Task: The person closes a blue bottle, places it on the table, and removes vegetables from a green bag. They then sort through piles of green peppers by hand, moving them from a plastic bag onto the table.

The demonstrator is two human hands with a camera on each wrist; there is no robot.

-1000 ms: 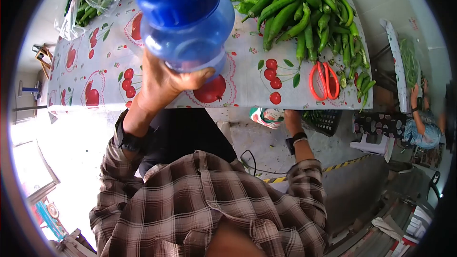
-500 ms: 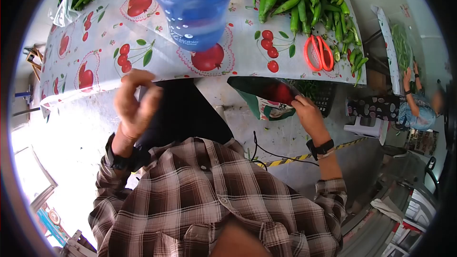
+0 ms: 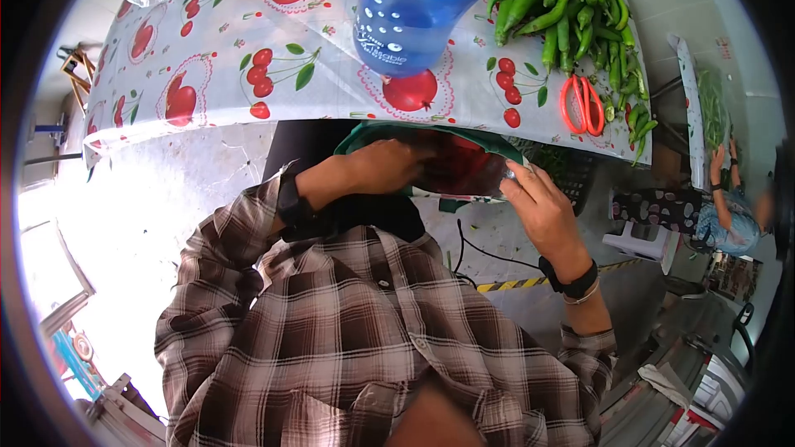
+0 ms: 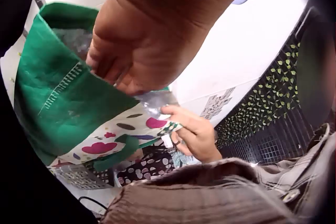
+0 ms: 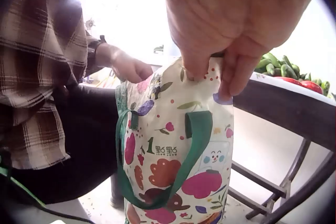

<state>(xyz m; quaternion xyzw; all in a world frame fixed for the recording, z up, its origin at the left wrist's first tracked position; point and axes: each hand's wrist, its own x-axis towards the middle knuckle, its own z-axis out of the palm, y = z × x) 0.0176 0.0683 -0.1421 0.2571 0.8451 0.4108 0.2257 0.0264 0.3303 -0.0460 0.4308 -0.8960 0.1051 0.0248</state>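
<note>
One grip, your right hand point(image 3: 542, 211), pinches the bag point(image 4: 63, 98) beside the near edge of the counter point(image 3: 331, 99); hold its mouth wide for your left hand point(image 3: 385, 164) inside, whose grip I cannot tell.

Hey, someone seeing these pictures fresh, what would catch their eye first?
Probably the big blue bottle on the cherry-patterned tablecloth, at the top of the head view. Next, the heap of green peppers to its right, with red scissor handles near its lower end. Then the green-and-white bag at the table's near edge, rim pinched by the right grip, left grip reaching inside.
</note>
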